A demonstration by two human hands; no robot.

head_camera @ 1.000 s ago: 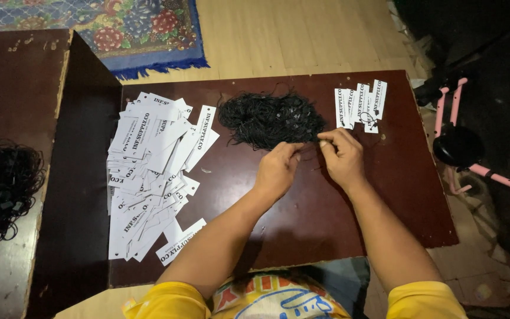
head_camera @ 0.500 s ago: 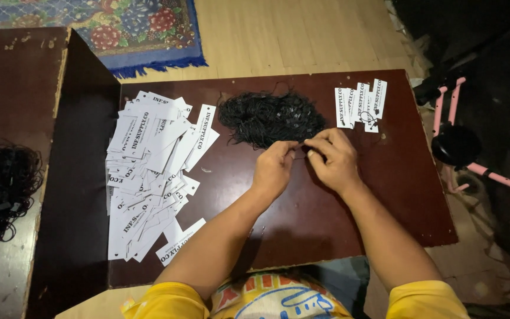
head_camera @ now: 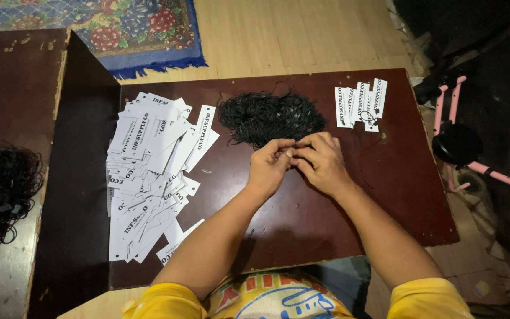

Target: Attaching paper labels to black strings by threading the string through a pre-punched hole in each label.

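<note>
My left hand [head_camera: 270,165] and my right hand [head_camera: 321,160] meet at the fingertips over the middle of a dark brown table [head_camera: 385,195]. The fingers of both are pinched together on something small and dark, probably a black string; I cannot make it out clearly. Just beyond the hands lies a heap of black strings [head_camera: 271,116]. A wide spread of white paper tags [head_camera: 149,171] with black print covers the table's left part. A short row of the same white tags [head_camera: 361,104] lies at the far right.
A second dark table [head_camera: 13,82] stands at the left with another pile of black strings [head_camera: 1,192] on it. A patterned blue rug [head_camera: 107,29] lies on the wooden floor beyond. A pink and black scooter [head_camera: 461,142] stands at the right.
My right hand has moved left toward my left hand, and the fingertips of both now touch. The tags and the string heap have not moved.
</note>
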